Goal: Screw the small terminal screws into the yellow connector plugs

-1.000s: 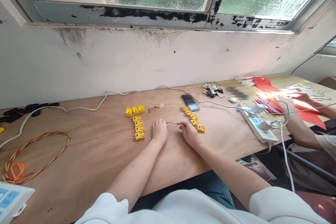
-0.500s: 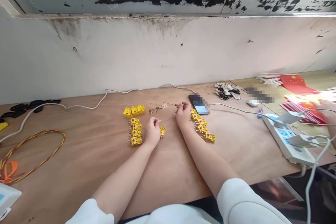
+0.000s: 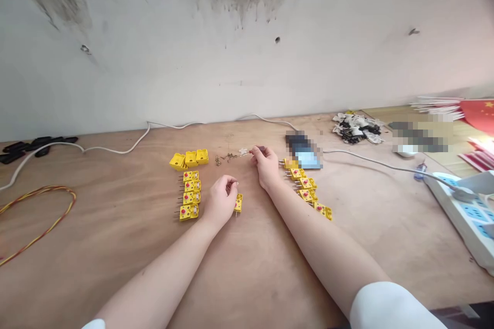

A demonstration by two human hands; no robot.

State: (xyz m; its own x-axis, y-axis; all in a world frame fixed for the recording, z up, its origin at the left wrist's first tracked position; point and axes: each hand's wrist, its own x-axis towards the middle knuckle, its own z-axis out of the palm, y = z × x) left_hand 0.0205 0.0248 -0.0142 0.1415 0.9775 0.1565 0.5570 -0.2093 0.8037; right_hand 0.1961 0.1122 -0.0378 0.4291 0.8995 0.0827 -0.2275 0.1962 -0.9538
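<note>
Head view: the left hand (image 3: 221, 203) is curled into a narrow pinch, and whether it holds anything is too small to tell. It rests just beside a lone yellow plastic two-pin connector (image 3: 238, 203) on the plywood bench (image 3: 116, 247). The right hand (image 3: 265, 167) pinches a slim dark-handled screwdriver (image 3: 259, 149), its tip near tiny brass screws (image 3: 226, 158). Rows of matching yellow connectors (image 3: 190, 195) lie to either side of the hands.
</note>
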